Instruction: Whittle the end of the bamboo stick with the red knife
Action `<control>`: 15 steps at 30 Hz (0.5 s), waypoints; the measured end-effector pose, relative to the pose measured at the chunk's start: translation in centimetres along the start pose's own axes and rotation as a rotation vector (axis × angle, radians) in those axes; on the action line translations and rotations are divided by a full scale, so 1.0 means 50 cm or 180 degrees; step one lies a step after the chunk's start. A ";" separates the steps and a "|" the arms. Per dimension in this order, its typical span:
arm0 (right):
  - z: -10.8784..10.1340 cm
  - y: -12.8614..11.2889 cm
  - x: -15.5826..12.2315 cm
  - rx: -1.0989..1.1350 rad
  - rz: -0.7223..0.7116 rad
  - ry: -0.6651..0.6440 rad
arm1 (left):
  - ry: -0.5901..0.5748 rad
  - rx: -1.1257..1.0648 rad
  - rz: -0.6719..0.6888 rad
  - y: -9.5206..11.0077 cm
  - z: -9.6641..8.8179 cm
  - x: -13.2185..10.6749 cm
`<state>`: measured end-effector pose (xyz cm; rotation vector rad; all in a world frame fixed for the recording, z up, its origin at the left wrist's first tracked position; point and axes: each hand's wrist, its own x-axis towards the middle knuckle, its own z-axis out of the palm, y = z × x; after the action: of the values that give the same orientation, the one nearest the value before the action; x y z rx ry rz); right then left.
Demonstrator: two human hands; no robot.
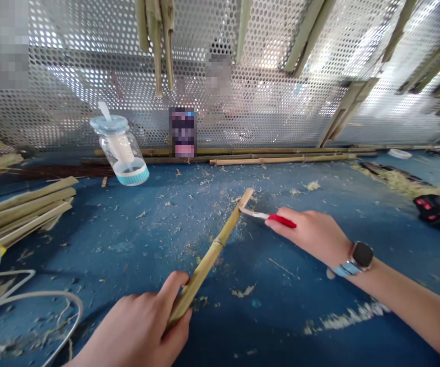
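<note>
My left hand (147,318) is closed around the near end of a split bamboo strip (214,250), which slants away from me to the upper right. A node ring crosses the strip about midway, and its far end is paler. In my right hand (311,229) is a hand tool with a red handle (282,220). Its thin, bent metal end (256,214) touches the strip near the pale far end. The tool's exact kind is hard to make out. Beneath both hands lies a blue work surface (273,316) strewn with fine shavings.
A clear bottle with a straw (128,153) stands at the back left. Bamboo strips (24,209) are piled on the left, near a white cable (62,295). Poles (281,159) lie along the perforated metal screen (261,109). A black-and-red tool (439,209) sits far right.
</note>
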<state>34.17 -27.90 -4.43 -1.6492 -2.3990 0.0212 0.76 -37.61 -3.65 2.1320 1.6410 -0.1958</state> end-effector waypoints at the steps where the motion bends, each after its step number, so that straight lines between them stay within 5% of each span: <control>1: -0.001 -0.002 -0.001 0.0061 -0.0029 -0.0010 | -0.0029 0.0063 0.0002 0.002 -0.001 -0.001; 5: -0.005 -0.012 -0.007 0.0267 -0.0438 -0.0159 | 0.0023 0.0220 0.0083 0.011 -0.002 -0.005; 9: -0.004 -0.007 -0.003 0.0040 0.0013 0.0006 | 0.0115 0.0266 0.0164 0.013 0.005 -0.007; 15: -0.001 -0.010 -0.010 0.0375 -0.0191 -0.0394 | 0.0236 0.0443 0.0261 0.001 0.022 -0.009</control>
<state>33.91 -28.56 -4.41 -1.5655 -2.4834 0.2567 0.83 -38.47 -4.48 2.3318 1.6196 -0.2136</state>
